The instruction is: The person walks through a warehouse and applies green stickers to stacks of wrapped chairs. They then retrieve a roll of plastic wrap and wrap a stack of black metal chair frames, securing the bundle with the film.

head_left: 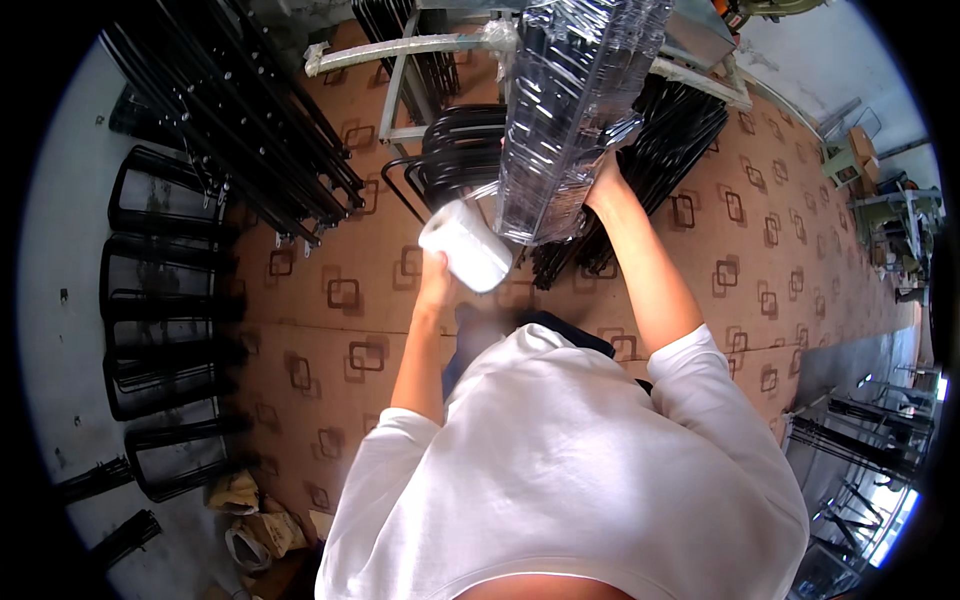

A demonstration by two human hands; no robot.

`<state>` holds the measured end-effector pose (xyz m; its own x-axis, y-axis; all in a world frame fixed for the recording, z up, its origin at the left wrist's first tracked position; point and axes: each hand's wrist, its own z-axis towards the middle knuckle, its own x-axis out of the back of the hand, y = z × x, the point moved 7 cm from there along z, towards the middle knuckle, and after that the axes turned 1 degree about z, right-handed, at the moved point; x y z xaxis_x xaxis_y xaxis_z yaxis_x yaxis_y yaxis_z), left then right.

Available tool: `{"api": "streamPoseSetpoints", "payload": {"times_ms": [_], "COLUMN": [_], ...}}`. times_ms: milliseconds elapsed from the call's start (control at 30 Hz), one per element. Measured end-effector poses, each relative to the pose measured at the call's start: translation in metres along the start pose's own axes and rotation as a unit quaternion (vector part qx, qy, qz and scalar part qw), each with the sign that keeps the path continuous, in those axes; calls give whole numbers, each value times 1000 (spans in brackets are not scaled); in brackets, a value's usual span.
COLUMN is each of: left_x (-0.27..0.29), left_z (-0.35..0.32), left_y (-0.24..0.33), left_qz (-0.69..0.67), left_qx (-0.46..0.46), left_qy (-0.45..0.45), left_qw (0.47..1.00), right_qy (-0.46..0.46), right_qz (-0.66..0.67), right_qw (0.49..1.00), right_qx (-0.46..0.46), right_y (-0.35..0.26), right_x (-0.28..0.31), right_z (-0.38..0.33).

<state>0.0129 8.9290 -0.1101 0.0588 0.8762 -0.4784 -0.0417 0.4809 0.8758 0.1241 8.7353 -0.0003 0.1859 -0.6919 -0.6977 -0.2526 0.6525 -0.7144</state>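
A roll of clear stretch film (468, 248), white-looking, is gripped by my left hand (436, 278), with the thumb against its side. A shiny strip of film runs from the roll's upper end toward a long bundle of black metal parts (565, 130). Layers of clear film cover this bundle, which slants away from me toward the top of the view. On its right side, near the lower end, my right hand (603, 185) grips it. Those fingers are partly hidden behind the bundle.
A metal rack with wrapped bars (400, 48) stands beyond the bundle. Black bent tube frames (455, 150) lie under it, with black tubes (680, 135) at right. More black tubes (240, 120) lean at left. Several black frames (165, 275) line the left wall. Bags (265, 530) lie lower left.
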Motion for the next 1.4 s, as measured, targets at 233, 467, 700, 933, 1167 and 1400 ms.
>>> {"api": "streamPoseSetpoints", "payload": {"times_ms": [233,467,700,933,1167,1400], "left_x": [-50,-85,-109,-107,-80,-108], "left_z": [-48,-59,-56,-48,75,84], "left_y": [54,62,72,75,47,42], "left_qz": [6,53,-44,-30,191,119], "left_qx": [40,68,117,100,35,178], "left_qy": [-47,-43,-73,-76,-49,-107], "left_qw": [998,995,989,992,980,971], "right_qy": [163,-63,-123,-58,-6,148], "right_qz": [-404,-712,-564,-430,-531,-583], "right_qw": [874,698,816,901,841,763], "right_qx": [216,38,-24,11,99,234], "right_y": [-76,4,15,19,-45,-150], "right_x": [-61,-113,-86,-86,-89,-31], "right_z": [-88,-155,-156,-172,-189,-141]}}
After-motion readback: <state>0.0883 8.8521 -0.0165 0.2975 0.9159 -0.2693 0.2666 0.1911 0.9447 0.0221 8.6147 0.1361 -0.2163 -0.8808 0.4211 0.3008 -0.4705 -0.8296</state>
